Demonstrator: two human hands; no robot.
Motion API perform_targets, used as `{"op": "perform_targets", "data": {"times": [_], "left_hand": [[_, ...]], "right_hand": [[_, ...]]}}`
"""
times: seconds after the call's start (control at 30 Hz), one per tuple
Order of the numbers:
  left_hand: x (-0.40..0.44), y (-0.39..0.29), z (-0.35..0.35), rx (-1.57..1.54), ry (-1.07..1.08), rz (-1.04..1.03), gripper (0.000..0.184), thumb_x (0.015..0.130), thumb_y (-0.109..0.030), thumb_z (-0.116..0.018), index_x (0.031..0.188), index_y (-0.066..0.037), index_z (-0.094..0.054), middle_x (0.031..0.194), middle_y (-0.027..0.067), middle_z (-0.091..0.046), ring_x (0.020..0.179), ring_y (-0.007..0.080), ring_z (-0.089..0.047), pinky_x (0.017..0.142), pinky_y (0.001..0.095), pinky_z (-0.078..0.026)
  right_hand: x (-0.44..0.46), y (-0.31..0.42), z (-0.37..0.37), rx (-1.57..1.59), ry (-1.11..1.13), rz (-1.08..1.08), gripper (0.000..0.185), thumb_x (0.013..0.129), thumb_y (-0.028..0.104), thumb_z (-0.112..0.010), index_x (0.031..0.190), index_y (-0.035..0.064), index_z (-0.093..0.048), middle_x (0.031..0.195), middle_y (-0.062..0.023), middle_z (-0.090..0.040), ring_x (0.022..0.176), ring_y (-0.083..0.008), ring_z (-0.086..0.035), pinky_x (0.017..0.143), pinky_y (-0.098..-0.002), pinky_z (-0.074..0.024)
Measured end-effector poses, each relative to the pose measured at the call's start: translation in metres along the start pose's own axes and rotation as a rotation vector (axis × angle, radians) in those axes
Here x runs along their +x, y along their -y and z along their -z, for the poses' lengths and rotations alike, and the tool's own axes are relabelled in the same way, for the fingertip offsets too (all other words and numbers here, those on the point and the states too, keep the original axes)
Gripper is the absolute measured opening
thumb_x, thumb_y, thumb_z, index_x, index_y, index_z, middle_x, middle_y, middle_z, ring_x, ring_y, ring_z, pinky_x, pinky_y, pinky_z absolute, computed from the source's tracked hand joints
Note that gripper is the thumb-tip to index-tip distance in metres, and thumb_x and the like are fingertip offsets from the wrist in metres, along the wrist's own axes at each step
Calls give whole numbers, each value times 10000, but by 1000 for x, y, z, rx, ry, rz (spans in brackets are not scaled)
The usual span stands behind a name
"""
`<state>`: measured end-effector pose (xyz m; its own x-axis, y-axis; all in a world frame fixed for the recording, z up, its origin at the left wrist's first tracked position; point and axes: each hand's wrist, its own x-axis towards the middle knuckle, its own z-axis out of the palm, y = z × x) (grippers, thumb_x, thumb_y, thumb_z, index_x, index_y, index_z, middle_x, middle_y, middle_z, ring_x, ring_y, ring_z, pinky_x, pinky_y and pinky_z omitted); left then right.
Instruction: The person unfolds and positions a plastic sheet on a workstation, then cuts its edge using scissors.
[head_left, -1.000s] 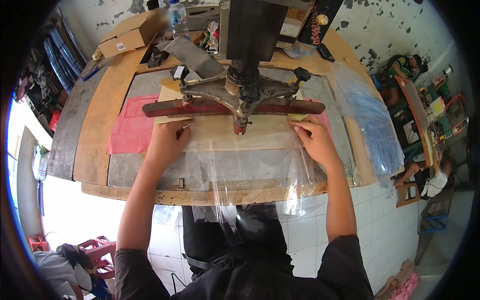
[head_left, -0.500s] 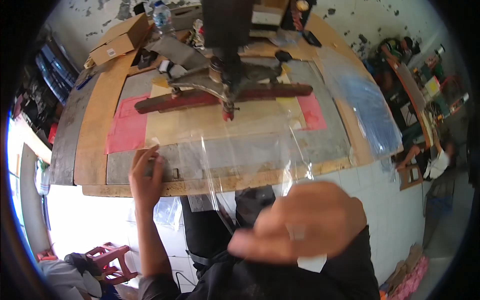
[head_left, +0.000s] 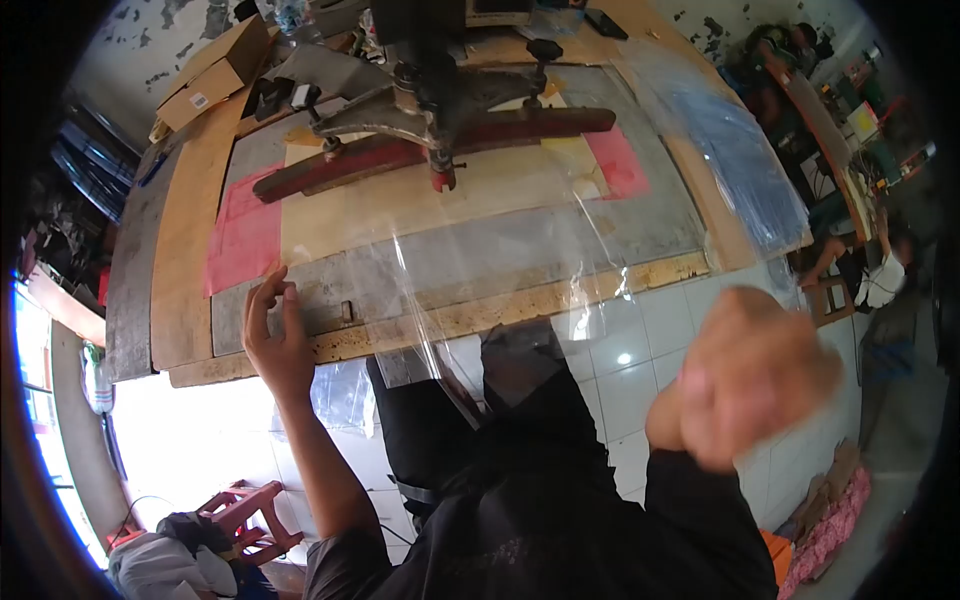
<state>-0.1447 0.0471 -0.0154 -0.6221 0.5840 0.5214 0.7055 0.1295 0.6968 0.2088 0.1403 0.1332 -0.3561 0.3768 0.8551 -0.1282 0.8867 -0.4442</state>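
Observation:
My left hand [head_left: 277, 325] rests at the front left of the grey worktop [head_left: 640, 215], fingers apart, with nothing in them. Motion blurs my right hand [head_left: 755, 380], which is raised off the table at the right; its fingers cannot be made out. A clear plastic sheet [head_left: 440, 290] lies over the cream sheet [head_left: 350, 220] and hangs down past the table's front edge. Above the cream sheet is the red bar [head_left: 370, 165] of a press. Pink pieces [head_left: 245, 235] flank the cream sheet.
A cardboard box [head_left: 215, 80] stands at the back left. Blue-tinted plastic sheets [head_left: 735, 160] are stacked on the right side. Behind the press lies a phone [head_left: 606, 24]. Two other people are at the far right. A red stool [head_left: 250, 520] stands on the floor at lower left.
Both hands have left the cream sheet. My left hand came down to the worktop's front left; my right hand swung back and out to the right. The view has shifted.

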Motion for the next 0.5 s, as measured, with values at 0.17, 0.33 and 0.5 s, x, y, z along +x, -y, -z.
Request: {"op": "perform_targets", "data": {"times": [0.17, 0.33, 0.5], "left_hand": [[-3, -1, 1, -12, -31, -4, 170, 943, -55, -629, 1078, 3, -714, 991, 98, -696, 929, 209, -639, 881, 341, -487], [-3, -1, -2, 18, -68, -37, 131, 921, -42, -644, 1022, -2, -717, 954, 114, -708, 921, 267, -662, 873, 367, -497], [-5, -2, -4, 24, -58, 25, 117, 923, -67, -651, 993, -18, -730, 935, 104, -709, 909, 274, -651, 859, 386, -493]], "right_hand": [[-56, -131, 41, -369, -150, -279, 112, 978, 67, -602, 1016, -5, -679, 732, -43, -607, 627, -84, -540, 565, -224, -411], [-94, -194, 74, -457, -384, -695, 188, 1021, 190, -619, 1013, 14, -684, 738, -8, -597, 624, -57, -513, 564, -224, -395], [-98, -194, 68, -634, -309, -637, 197, 1017, 186, -621, 981, 5, -691, 719, -14, -589, 613, -61, -503, 563, -233, -392]]}}
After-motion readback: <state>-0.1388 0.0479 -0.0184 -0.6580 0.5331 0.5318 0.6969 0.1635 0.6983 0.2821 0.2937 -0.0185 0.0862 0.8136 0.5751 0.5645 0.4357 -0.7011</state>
